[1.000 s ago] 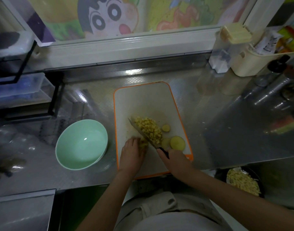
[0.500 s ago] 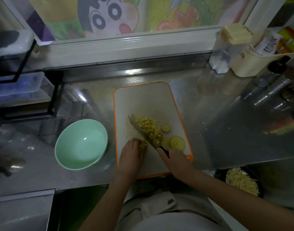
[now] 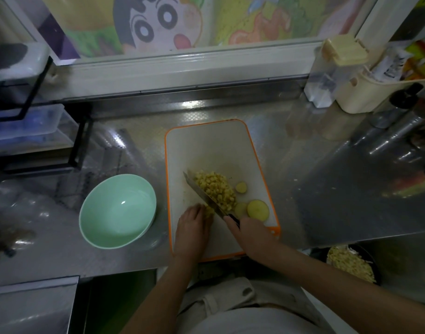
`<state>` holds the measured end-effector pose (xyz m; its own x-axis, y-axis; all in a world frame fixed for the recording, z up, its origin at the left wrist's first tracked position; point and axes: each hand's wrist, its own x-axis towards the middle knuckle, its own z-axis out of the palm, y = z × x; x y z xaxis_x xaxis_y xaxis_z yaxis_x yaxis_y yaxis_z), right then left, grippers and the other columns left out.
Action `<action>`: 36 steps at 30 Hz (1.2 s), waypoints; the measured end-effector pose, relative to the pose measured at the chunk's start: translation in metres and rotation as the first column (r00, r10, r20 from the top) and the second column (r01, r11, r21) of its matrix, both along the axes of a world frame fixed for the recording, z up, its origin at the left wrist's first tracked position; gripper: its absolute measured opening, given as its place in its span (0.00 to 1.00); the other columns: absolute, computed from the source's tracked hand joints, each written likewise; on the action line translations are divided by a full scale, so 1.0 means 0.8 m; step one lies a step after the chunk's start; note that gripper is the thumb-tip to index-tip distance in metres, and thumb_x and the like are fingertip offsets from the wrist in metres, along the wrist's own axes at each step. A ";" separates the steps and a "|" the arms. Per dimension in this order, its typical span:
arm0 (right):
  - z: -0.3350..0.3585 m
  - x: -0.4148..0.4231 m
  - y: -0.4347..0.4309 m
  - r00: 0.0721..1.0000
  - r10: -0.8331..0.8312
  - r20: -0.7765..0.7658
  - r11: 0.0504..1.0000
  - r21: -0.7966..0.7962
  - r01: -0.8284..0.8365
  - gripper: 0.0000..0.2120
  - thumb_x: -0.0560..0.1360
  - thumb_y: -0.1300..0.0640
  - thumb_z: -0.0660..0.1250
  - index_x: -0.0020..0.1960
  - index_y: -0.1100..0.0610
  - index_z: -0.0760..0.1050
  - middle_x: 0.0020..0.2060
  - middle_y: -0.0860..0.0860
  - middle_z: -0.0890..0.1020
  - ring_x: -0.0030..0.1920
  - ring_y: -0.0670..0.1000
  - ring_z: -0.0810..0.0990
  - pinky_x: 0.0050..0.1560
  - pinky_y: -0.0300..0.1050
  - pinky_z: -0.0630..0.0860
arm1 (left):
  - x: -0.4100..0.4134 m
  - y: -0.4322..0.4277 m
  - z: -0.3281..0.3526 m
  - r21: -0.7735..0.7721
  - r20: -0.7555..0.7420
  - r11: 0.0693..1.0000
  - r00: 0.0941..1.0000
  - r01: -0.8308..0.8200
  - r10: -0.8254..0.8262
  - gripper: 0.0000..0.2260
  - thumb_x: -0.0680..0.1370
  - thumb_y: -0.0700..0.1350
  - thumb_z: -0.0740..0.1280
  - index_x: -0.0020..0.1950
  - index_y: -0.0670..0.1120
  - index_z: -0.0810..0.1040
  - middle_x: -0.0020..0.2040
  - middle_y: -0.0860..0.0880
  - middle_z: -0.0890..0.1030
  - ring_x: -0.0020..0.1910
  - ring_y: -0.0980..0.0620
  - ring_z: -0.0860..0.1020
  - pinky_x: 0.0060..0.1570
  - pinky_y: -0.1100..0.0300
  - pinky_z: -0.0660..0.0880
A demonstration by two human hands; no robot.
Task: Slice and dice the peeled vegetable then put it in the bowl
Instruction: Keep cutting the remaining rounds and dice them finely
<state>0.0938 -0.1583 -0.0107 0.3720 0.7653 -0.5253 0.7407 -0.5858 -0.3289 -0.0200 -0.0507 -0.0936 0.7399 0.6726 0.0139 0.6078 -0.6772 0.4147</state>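
Knife [image 3: 201, 196] is being gripped by right hand [image 3: 250, 235]; vegetable piece [image 3: 209, 210] is being pinched under curled left hand [image 3: 192, 227].

Person viewed from the head down: the left forearm [image 3: 163, 290] and right forearm [image 3: 327, 280] are bare along all their visible length, as are the left hand [image 3: 192, 227] and right hand [image 3: 251, 233]. A pale, off-white top [image 3: 242, 321] rounds out at the bottom edge of the view. Above it shows a light beige garment [image 3: 218, 301], creased in the dim light, with a folded flap and one small dark button [image 3: 247, 290].
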 end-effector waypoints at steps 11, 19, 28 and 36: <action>-0.023 0.007 0.020 0.980 0.172 0.098 0.984 -0.060 -0.166 0.29 0.81 0.68 0.46 0.75 0.61 0.34 0.62 0.65 0.69 0.58 0.62 0.73 0.44 0.47 0.63 | 0.002 0.001 -0.004 0.051 0.087 0.999 0.996 -0.013 0.008 0.16 0.68 0.39 0.76 0.53 0.37 0.81 0.49 0.41 0.81 0.46 0.43 0.81 0.41 0.58 0.78; -0.041 0.019 0.026 0.994 0.106 -0.011 0.994 -0.041 -0.106 0.39 0.58 0.68 0.79 0.66 0.68 0.70 0.35 0.65 0.79 0.29 0.56 0.79 0.24 0.42 0.56 | 0.001 0.000 -0.004 0.052 0.095 0.998 0.995 -0.028 0.023 0.16 0.68 0.39 0.75 0.54 0.38 0.80 0.49 0.42 0.81 0.47 0.44 0.80 0.41 0.59 0.78; -0.025 0.024 0.025 0.957 -0.149 -0.248 0.976 0.120 0.183 0.21 0.82 0.47 0.51 0.57 0.62 0.73 0.35 0.50 0.73 0.36 0.48 0.71 0.45 0.43 0.65 | 0.001 -0.005 0.000 -0.033 0.074 0.997 0.994 -0.075 0.077 0.16 0.74 0.40 0.69 0.61 0.38 0.77 0.56 0.40 0.79 0.55 0.41 0.78 0.49 0.54 0.76; 0.001 0.017 0.017 0.961 -0.116 -0.253 0.966 0.196 0.168 0.22 0.81 0.46 0.55 0.30 0.53 0.60 0.26 0.50 0.65 0.26 0.44 0.63 0.26 0.37 0.58 | -0.004 -0.010 0.009 -0.237 0.066 0.964 0.988 -0.120 0.139 0.23 0.79 0.48 0.62 0.72 0.44 0.63 0.69 0.46 0.68 0.67 0.49 0.67 0.61 0.60 0.66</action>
<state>0.1078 -0.1450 -0.0100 0.3697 0.8176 -0.4414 0.5402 -0.5757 -0.6138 -0.0234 -0.0585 -0.0865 0.6488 0.7547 -0.0974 0.6421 -0.4743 0.6022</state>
